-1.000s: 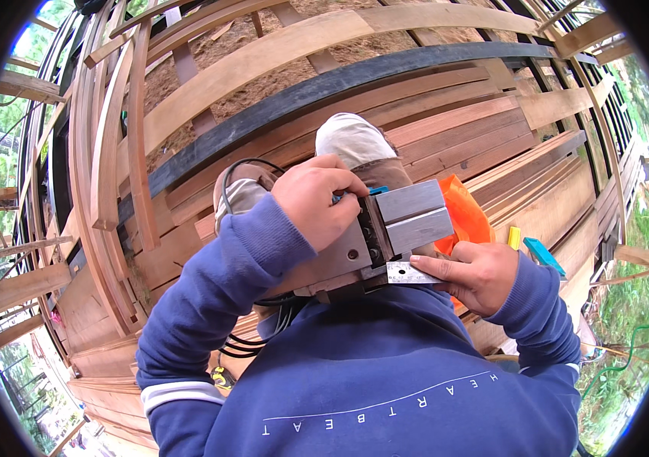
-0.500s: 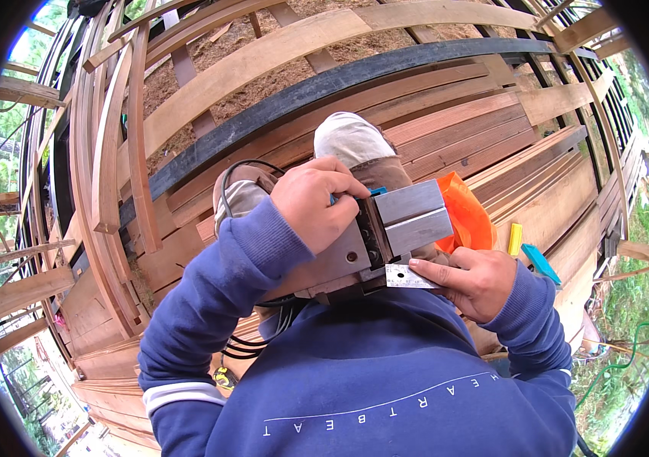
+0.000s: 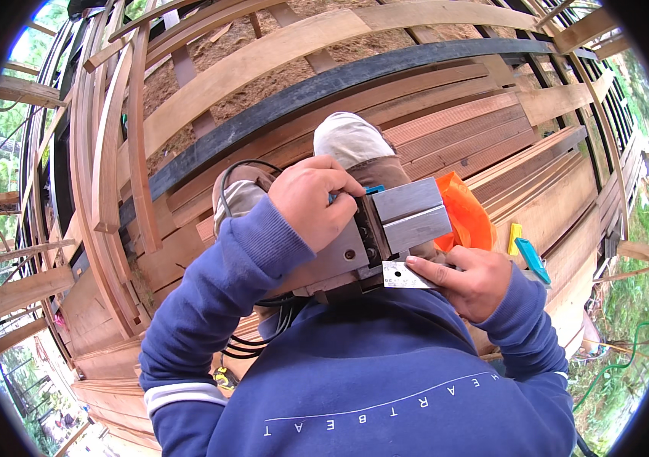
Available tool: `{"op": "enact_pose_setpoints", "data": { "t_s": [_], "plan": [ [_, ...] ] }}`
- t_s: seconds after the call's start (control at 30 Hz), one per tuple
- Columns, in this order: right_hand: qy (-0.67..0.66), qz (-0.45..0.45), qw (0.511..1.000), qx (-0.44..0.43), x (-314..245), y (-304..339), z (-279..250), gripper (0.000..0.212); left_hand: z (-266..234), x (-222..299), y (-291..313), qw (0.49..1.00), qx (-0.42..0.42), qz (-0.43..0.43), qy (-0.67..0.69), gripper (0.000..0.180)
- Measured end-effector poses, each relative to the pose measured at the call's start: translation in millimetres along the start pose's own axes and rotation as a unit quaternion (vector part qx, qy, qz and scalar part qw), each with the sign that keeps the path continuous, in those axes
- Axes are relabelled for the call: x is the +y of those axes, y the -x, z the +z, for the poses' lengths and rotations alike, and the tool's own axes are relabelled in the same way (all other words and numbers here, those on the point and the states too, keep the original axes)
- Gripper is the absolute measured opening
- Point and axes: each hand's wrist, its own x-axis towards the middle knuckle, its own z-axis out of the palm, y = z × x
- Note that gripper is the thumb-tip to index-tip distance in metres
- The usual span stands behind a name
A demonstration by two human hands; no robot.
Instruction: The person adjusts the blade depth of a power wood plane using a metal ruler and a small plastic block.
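Observation:
An electric planer (image 3: 414,204) lies upturned across my lap, its grey sole and dark cutter slot facing up. My left hand (image 3: 315,199) is closed at the far end of the slot, fingertips pressed together on the planer's edge beside a bit of blue casing. Whether they pinch a small part there is hidden. My right hand (image 3: 478,282) grips a short steel ruler (image 3: 408,276) with a hole near its end, index finger along its top. The ruler's tip is at the near edge of the planer, by the slot's near end.
Orange cloth or bag (image 3: 463,213) sits just beyond the planer. Right of it are a yellow piece (image 3: 515,238) and a teal tool (image 3: 533,260). Black cable (image 3: 227,183) loops by my left knee. Stacked boards (image 3: 461,129) and a dark beam (image 3: 278,90) surround me.
The ruler and right hand have shifted slightly, and the ruler's face is turned a little differently. The left hand stays at the slot's far end, nearly unmoved.

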Motion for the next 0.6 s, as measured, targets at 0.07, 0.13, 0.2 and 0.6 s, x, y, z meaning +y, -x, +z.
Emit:
{"op": "enact_pose_setpoints", "data": {
  "t_s": [0.07, 0.13, 0.2, 0.6],
  "plan": [
    [-0.006, 0.002, 1.0, 0.016, 0.8, 1.5, 6.2, 0.053, -1.3, 1.9, 0.4, 1.0, -0.003, -0.005, 0.005, 0.024],
    [-0.025, 0.001, 0.999, 0.035, 2.5, 4.0, 10.9, 0.052, -1.8, 2.5, 0.4, 1.0, -0.005, -0.006, 0.008, 0.024],
    [-0.045, 0.006, 0.999, 0.0, 2.9, 2.9, -0.2, 0.053, -1.1, 2.8, 0.2, 1.0, -0.004, -0.001, 0.011, 0.024],
    [0.012, -0.02, 0.992, -0.123, 7.9, -20.2, -35.6, 0.046, 0.5, 2.3, 1.3, 1.0, -0.004, -0.01, 0.007, 0.025]
  ]
}}
